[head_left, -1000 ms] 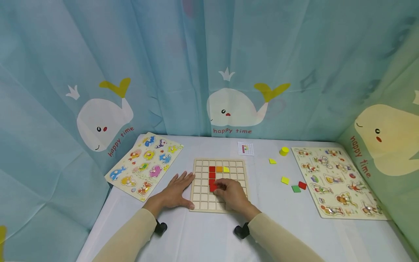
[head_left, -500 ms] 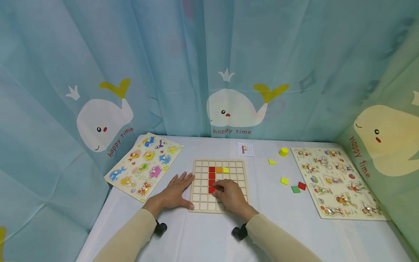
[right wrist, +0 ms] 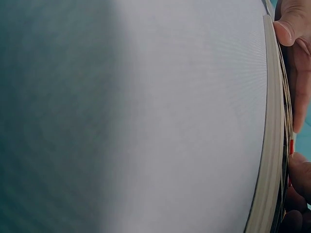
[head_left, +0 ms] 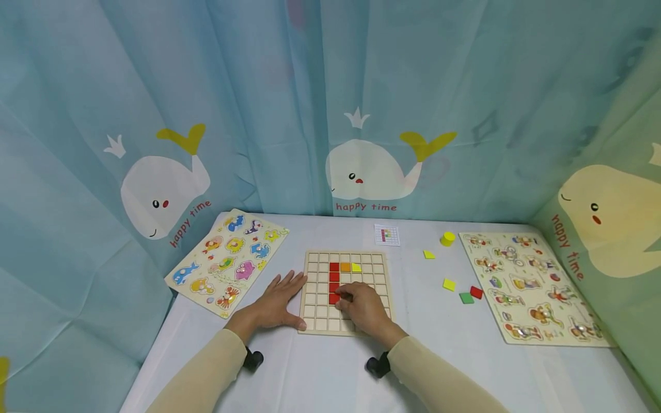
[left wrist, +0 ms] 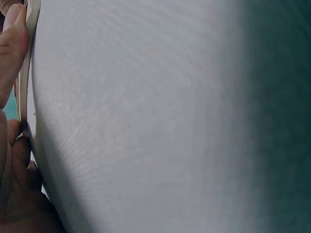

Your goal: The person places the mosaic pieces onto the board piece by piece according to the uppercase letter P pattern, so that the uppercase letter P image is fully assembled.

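Note:
In the head view, a wooden grid board lies on the table. Red square tiles form a column in its cells, with an orange tile and a yellow tile to the right of the topmost one. My right hand bends over the board, thumb and forefinger pinching the lowest red tile of the column. Spread flat, my left hand touches the board's left edge with thumb and fingertips. The right wrist view catches the right thumb beside red at the board's side.
An animal puzzle lies left, a figure puzzle right. Between board and right puzzle are a yellow cylinder, yellow pieces, a green tile and a red tile. A small pattern card lies behind the board.
Since a second ago my right hand has shifted slightly left and down, and the lowest red tile now sits lined up under the others. Over the last half second nothing visibly moves.

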A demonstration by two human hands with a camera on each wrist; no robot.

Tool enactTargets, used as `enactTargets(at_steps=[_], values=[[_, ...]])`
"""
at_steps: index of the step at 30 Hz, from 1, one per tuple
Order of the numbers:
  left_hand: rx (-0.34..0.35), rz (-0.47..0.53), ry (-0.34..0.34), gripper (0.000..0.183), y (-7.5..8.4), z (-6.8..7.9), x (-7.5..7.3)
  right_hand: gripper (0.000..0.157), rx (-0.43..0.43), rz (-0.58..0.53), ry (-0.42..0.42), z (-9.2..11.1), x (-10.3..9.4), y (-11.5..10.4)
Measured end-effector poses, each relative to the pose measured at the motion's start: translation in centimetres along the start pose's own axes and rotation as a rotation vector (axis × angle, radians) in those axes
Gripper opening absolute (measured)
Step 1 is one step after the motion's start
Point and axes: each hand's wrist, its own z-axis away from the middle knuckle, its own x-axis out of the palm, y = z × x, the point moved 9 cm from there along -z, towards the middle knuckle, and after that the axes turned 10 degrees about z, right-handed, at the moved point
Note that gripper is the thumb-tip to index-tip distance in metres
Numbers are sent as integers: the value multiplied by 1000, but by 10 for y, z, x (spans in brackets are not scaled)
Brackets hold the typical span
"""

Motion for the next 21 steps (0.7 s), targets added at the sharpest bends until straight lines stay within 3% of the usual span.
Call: enactTargets(at_steps=[21], values=[[-7,-13,-3,120,0,0,0,26,19,-38,-1,-1,1,7]])
